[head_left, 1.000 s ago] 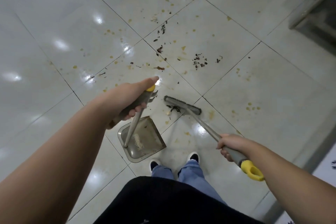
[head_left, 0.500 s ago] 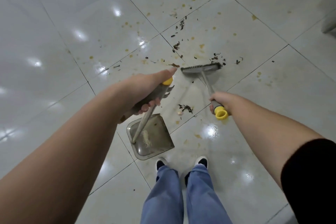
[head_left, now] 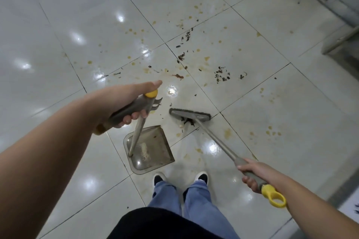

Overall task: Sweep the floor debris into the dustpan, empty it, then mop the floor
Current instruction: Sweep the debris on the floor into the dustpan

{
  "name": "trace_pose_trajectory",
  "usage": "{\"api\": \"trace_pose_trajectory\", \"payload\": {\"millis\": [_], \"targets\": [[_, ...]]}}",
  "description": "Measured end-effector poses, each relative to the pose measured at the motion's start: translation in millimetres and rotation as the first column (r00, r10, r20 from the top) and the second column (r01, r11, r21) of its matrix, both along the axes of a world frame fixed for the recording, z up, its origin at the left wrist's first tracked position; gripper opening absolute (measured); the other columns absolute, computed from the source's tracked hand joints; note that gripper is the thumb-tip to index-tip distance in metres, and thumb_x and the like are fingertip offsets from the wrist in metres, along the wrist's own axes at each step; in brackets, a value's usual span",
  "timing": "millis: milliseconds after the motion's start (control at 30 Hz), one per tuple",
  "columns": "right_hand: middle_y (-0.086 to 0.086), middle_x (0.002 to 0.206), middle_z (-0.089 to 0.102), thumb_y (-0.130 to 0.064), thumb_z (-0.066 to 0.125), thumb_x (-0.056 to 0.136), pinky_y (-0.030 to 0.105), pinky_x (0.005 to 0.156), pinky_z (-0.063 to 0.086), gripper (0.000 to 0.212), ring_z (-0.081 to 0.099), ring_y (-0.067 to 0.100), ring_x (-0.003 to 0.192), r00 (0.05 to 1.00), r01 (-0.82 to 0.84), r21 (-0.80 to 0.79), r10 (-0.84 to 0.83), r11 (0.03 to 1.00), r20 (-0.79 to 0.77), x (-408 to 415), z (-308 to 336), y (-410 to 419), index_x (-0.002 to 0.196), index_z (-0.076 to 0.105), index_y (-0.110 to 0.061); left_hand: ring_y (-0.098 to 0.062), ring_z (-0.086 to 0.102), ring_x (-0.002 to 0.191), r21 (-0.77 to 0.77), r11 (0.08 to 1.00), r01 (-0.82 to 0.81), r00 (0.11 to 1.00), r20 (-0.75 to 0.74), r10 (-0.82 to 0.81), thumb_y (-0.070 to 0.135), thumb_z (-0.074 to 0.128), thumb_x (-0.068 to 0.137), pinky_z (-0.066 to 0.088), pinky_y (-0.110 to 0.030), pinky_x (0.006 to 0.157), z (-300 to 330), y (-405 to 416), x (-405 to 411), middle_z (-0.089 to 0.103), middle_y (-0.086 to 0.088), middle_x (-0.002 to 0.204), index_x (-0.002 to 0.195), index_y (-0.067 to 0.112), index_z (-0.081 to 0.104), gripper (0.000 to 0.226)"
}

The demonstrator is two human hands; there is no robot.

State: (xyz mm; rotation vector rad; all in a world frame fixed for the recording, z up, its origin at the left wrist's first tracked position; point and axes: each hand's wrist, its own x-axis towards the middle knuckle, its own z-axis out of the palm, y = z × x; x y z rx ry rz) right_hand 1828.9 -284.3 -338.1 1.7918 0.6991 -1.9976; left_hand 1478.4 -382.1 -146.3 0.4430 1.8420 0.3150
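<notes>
Right hand (head_left: 252, 173) wrapped around broom (head_left: 215, 147) handle, nearest. Left hand (head_left: 124, 103) clasping dustpan (head_left: 153, 147) handle. Broom head just beyond and right of pan mouth, small pile against it. Remaining debris (head_left: 221, 75) farther out on floor (head_left: 58, 44).

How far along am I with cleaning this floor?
Early. Underway: left hand holds the dustpan, right hand draws the broom with a small clump toward it. Left: dark debris farther out, emptying, and mopping the yellow stains.
</notes>
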Motion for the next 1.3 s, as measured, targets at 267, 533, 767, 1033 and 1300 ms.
{"api": "trace_pose_trajectory", "payload": {"millis": [267,533,767,1033,1300], "targets": [[0.008,0.047,0.044,-0.011,0.055,0.093,0.012,0.032,0.036,0.024,0.037,0.010,0.027,0.971,-0.182,0.211,0.209,0.960,-0.114,-90.7,21.4,55.1,0.112,0.050,-0.025,-0.010,0.042,0.031,-0.013,0.994,-0.108,0.983,-0.153,0.105,0.078,0.044,0.047,0.036,-0.018,0.030,26.7,-12.8,-33.7,0.050,0.000,0.042,0.070,0.004,0.060,0.079],[0.013,0.079,0.045,-0.009,0.044,0.098,0.013,0.034,0.042,0.044,0.046,0.013,0.035,0.931,-0.296,0.269,0.340,0.916,-0.135,-231.9,-12.5,58.8,0.141,0.032,-0.015,-0.005,0.034,0.025,-0.017,0.964,-0.267,0.937,-0.240,0.255,0.079,0.039,0.074,0.029,-0.012,0.028,-2.8,-7.1,-40.9,0.043,0.005,0.032,0.067,0.006,0.055,0.075],[0.011,0.075,0.049,-0.016,0.042,0.100,0.012,0.032,0.040,0.029,0.044,0.009,0.026,0.973,-0.218,0.104,0.224,0.970,-0.051,-189.8,-32.5,45.3,0.129,0.045,-0.019,-0.006,0.034,0.025,0.055,0.952,-0.300,0.923,-0.237,0.304,0.080,0.038,0.074,0.028,-0.014,0.028,-12.5,-13.2,-55.4,0.044,0.006,0.032,0.067,0.008,0.055,0.075],[0.014,0.067,0.048,-0.014,0.044,0.099,0.013,0.032,0.039,0.035,0.042,0.013,0.029,0.971,-0.218,0.181,0.194,0.959,0.139,-104.8,1.3,22.3,0.134,0.048,-0.019,-0.011,0.036,0.029,0.054,0.957,-0.284,0.925,-0.249,0.289,0.080,0.039,0.073,0.031,-0.017,0.032,-15.3,-42.0,-46.4,0.044,0.003,0.035,0.063,0.006,0.055,0.076],[0.007,0.041,0.046,-0.008,0.052,0.094,0.010,0.028,0.035,0.005,0.039,0.009,0.023,0.995,0.051,0.030,-0.048,0.998,-0.083,-133.4,62.3,-9.5,0.090,0.049,-0.010,-0.012,0.033,0.032,0.117,0.949,-0.294,0.932,-0.183,0.311,0.076,0.042,0.077,0.030,-0.016,0.031,-13.2,-58.0,-47.4,0.043,0.003,0.036,0.066,0.009,0.056,0.070]]}}
